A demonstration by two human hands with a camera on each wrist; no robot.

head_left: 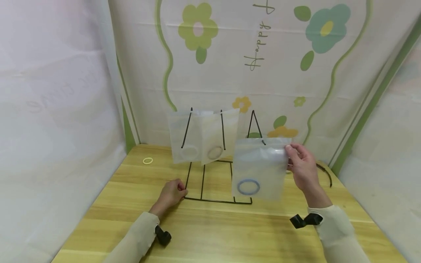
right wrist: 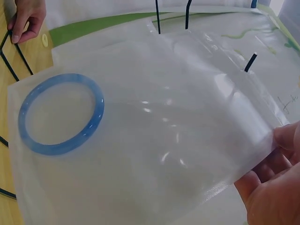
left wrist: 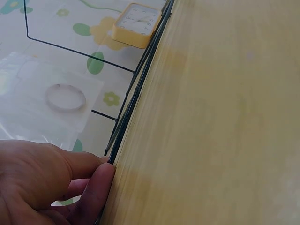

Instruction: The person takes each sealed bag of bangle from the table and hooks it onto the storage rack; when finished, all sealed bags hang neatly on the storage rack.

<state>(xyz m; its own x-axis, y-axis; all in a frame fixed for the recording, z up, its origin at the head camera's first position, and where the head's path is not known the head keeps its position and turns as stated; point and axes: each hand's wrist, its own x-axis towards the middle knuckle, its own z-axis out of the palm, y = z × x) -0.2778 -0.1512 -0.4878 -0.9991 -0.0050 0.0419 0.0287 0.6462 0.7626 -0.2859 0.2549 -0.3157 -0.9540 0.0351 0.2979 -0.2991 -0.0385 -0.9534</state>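
My right hand (head_left: 304,166) pinches the upper right edge of a clear plastic bag (head_left: 263,160) between thumb and fingers. A blue bangle (right wrist: 96,112) lies at the bottom of this bag. One prong (right wrist: 251,62) of the black wire rack (head_left: 218,201) pokes out at the bag's top edge. My left hand (head_left: 171,193) grips the rack's near left base corner, thumb and forefinger on the wire in the left wrist view. Two other bags hang from the rack's prongs: one bag (head_left: 179,128) with a pale bangle, one bag (head_left: 210,128) with a brownish bangle (head_left: 215,152).
A yellow ring (head_left: 147,160) lies on the wooden table (head_left: 210,233) at the back left. At the back right is a dark curved strip (head_left: 325,176). A yellow clock (left wrist: 137,24) stands beyond the rack in the left wrist view. Printed curtains enclose the table.
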